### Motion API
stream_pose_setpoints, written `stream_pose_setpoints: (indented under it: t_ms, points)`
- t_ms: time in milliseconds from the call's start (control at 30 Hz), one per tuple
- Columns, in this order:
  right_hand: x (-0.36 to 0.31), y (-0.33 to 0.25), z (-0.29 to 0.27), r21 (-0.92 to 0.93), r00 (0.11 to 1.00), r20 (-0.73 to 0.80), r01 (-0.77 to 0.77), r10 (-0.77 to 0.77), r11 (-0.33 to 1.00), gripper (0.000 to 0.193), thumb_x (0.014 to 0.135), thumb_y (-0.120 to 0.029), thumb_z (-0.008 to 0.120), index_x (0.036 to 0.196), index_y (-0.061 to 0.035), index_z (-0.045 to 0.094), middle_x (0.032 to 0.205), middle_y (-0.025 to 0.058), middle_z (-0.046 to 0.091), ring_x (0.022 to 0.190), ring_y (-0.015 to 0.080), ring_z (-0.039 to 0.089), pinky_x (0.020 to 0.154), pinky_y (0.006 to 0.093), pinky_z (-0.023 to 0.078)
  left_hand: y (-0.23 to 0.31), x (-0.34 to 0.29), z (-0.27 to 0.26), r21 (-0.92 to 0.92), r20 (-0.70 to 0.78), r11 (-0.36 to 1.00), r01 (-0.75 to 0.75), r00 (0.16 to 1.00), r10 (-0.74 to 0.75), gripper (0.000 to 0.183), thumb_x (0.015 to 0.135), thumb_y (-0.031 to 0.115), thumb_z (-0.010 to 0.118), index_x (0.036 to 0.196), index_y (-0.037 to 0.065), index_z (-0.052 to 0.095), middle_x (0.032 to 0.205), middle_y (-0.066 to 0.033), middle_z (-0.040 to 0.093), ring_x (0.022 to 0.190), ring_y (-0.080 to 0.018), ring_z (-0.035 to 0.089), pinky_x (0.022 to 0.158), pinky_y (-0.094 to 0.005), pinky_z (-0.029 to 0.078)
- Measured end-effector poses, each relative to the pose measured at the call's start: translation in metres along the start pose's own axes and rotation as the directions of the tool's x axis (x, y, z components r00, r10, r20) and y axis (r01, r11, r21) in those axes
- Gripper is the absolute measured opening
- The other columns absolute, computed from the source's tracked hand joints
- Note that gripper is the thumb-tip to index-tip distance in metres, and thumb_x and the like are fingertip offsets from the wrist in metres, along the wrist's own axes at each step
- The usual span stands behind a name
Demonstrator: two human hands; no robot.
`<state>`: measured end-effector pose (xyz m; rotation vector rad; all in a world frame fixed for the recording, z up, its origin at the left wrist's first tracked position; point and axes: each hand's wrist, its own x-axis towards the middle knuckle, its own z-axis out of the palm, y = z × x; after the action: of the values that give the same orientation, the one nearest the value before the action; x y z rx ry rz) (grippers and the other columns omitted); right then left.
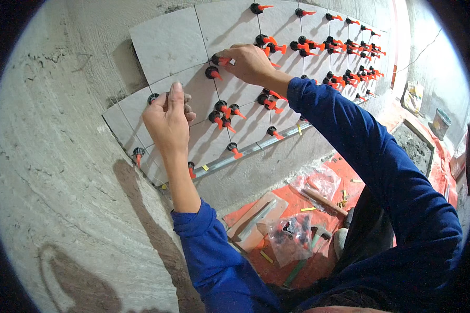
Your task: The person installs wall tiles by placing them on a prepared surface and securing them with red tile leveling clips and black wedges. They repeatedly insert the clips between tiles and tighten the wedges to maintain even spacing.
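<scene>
Pale grey wall tiles [167, 44] cover the wall before me, with black-and-red tile levelling clips [214, 73] along their joints. My right hand [250, 63] pinches the red handle of one clip at a joint in the upper left part of the tiling. Lower and to the left, my left hand [168, 120] is raised with curled fingers and the thumb up. Whatever it may hold is hidden by the fingers. Right behind its knuckles, partly covered, sits another black clip [152, 98]. Several clips cluster on the joint between and below my hands [222, 110].
A metal strip [245, 152] runs under the bottom tiles. On the red floor sheet [256, 255] lie a trowel [258, 219], a plastic bag of clips [292, 237], a green-handled hammer [318, 235] and a wooden handle [324, 201]. A mortar trough [415, 143] and a bucket [440, 123] stand at right.
</scene>
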<state>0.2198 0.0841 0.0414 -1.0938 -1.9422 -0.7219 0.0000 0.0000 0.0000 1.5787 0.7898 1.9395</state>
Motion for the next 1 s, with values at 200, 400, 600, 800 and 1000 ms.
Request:
stream_pose_setpoints:
  t_ms: [200, 400, 600, 800, 1000]
  points:
    - [-0.007, -0.005, -0.007, 0.072, 0.987, -0.039, -0.151, 0.154, 0.986, 0.044, 0.078, -0.038, 0.075, 0.101, -0.0023, 0.066, 0.086, 0.014, 0.071, 0.077, 0.03, 0.069, 0.067, 0.0398, 0.053, -0.008, 0.001, 0.001, 0.022, 0.013, 1.0, 0.002, 1.0, -0.002, 0.04, 0.096, 0.032, 0.061, 0.073, -0.001, 0.063, 0.057, -0.0008, 0.054, 0.046, -0.0079, 0.053, 0.041, -0.0216, 0.043]
    - [-0.011, -0.01, -0.009, 0.159, 0.983, -0.015, -0.177, 0.181, 0.971, 0.048, 0.077, -0.047, 0.077, 0.087, -0.0015, 0.065, 0.076, 0.0151, 0.069, 0.07, 0.0313, 0.068, 0.061, 0.0411, 0.051, -0.02, 0.003, 0.01, 0.033, 0.026, 0.999, 0.0, 1.0, -0.001, 0.042, 0.096, 0.033, 0.062, 0.072, -0.001, 0.064, 0.056, -0.0007, 0.054, 0.045, -0.0076, 0.052, 0.041, -0.0214, 0.043]
    - [-0.012, -0.015, -0.011, 0.204, 0.97, 0.062, -0.242, 0.234, 0.949, 0.046, 0.084, -0.047, 0.066, 0.091, -0.0017, 0.064, 0.082, 0.0184, 0.069, 0.079, 0.0375, 0.067, 0.069, 0.0463, 0.052, -0.022, 0.001, 0.013, 0.047, 0.036, 0.999, 0.027, 0.999, -0.029, 0.041, 0.095, 0.033, 0.062, 0.074, -0.002, 0.063, 0.056, -0.0002, 0.053, 0.045, -0.0071, 0.052, 0.042, -0.0216, 0.045]
    - [-0.012, -0.017, -0.006, 0.19, 0.975, 0.015, -0.221, 0.223, 0.957, 0.041, 0.086, -0.042, 0.063, 0.09, -0.0017, 0.062, 0.08, 0.0204, 0.067, 0.078, 0.0392, 0.066, 0.067, 0.0478, 0.052, -0.027, 0.001, 0.014, 0.007, 0.049, 1.0, -0.006, 0.999, 0.006, 0.041, 0.095, 0.033, 0.062, 0.074, -0.001, 0.063, 0.056, 0.0003, 0.053, 0.045, -0.0072, 0.052, 0.043, -0.0222, 0.045]
    - [-0.01, -0.02, -0.007, 0.13, 0.976, 0.016, -0.216, 0.215, 0.968, 0.036, 0.084, -0.035, 0.065, 0.089, -0.0001, 0.06, 0.08, 0.0194, 0.067, 0.077, 0.037, 0.066, 0.067, 0.0461, 0.051, -0.025, 0.002, 0.011, 0.011, 0.05, 1.0, -0.02, 0.999, 0.019, 0.041, 0.096, 0.033, 0.062, 0.073, -0.001, 0.064, 0.055, 0.0005, 0.053, 0.045, -0.0073, 0.052, 0.043, -0.0215, 0.044]
